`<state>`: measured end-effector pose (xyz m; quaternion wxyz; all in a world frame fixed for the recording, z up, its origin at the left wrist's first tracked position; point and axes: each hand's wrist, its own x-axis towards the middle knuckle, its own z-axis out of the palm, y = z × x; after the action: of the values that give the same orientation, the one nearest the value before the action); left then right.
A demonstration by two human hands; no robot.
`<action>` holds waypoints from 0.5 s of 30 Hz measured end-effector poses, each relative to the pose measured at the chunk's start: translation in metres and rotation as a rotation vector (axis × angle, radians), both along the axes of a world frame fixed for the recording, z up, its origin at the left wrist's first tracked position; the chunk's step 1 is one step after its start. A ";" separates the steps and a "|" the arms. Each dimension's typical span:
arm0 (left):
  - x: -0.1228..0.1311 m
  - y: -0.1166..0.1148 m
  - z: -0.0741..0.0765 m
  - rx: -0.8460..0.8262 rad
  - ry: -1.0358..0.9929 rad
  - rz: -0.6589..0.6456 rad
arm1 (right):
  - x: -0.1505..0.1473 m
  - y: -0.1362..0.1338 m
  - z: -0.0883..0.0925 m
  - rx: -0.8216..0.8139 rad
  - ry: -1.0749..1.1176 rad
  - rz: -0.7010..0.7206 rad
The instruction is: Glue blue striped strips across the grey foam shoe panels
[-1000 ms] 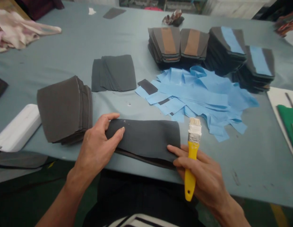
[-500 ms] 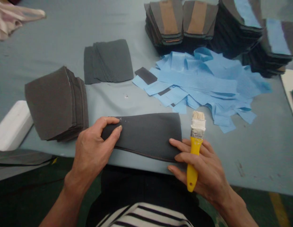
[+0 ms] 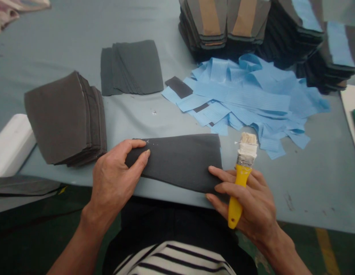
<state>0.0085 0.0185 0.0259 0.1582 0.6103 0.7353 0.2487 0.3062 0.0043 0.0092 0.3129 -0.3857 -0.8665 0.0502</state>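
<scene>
— Where is the piece [image 3: 180,160]?

— Flat on the table [image 3: 309,183], lengthwise along the near edge. Its near long edge runs just inside the table's lip, and its right near corner comes closest to it.

— And the left hand [image 3: 114,179]?

— Closed on the piece's left end, with the thumb pressed on top and the fingers curled over the far edge. The wrist hangs off the table.

— The right hand [image 3: 249,202]?

— It grips a brush [image 3: 241,172] by the yellow handle, held between the fingers. The fingertips [image 3: 214,170] lie stretched out flat on the piece's right end. The bristles point away from the person, just beside the piece's right edge. I cannot tell whether they touch the table.

— What crowds the work?

— On the left, a stack [image 3: 63,118] of grey pieces sits near the left hand, with a white block [image 3: 11,145] beyond it at the table's corner. Ahead of the bristles, the blue strips [image 3: 246,95] spread in a loose heap, their nearest ends close to the brush tip. The far stacks [image 3: 252,26] stand behind the heap.

— Where is the open room?

— There is bare table between the piece's far edge and the thin pile [image 3: 131,67]. A wider bare stretch lies right of the brush, running to the near edge.
</scene>
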 end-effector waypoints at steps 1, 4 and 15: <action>0.000 0.000 0.000 0.002 -0.002 -0.003 | 0.000 0.000 0.000 0.001 -0.006 -0.007; 0.001 -0.001 0.000 0.009 -0.013 -0.005 | 0.000 -0.001 0.000 0.010 -0.031 -0.027; -0.012 -0.010 -0.003 0.047 0.101 -0.018 | 0.005 -0.004 -0.012 0.068 -0.064 -0.063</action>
<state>-0.0033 0.0085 0.0225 0.1089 0.6323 0.7306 0.2335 0.3115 0.0005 -0.0027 0.2995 -0.4032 -0.8647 -0.0016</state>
